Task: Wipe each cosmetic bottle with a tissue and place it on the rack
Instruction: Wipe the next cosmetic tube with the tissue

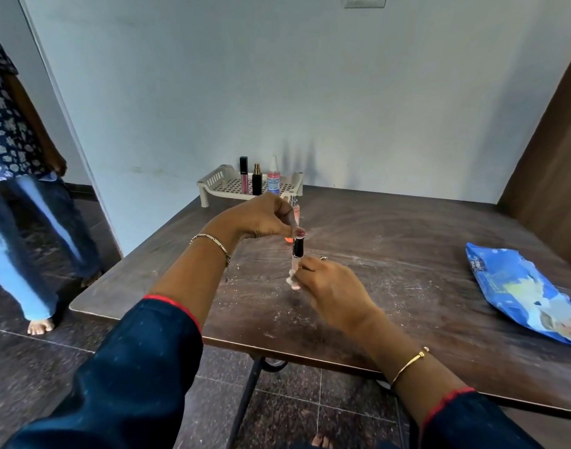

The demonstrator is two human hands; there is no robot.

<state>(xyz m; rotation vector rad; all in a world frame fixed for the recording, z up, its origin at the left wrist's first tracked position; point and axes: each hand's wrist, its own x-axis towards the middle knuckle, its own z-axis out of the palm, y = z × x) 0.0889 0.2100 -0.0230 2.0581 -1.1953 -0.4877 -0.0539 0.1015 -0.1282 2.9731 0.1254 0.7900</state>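
Where the dark wooden table fills the middle of the view, we see it flecked with pale crumbs and standing against a light blue wall. To the far left a second person stands barefoot on the dark tiled floor, in a patterned top and blue trousers. At the table's right edge lies a blue tissue pack, flat and well apart from our hands. At the far edge, near the wall, sits the cream plastic rack, and in it three bottles stand upright: a pink lip gloss tube, a black and gold spray bottle and a clear pink bottle. Just in front of the rack a pump bottle of orange liquid stands on the table, partly hidden behind our left hand. That hand pinches the black cap of a slim cosmetic tube, held upright above the table. Our right hand is closed round the tube's pale lower end, pressing a small white tissue against it.
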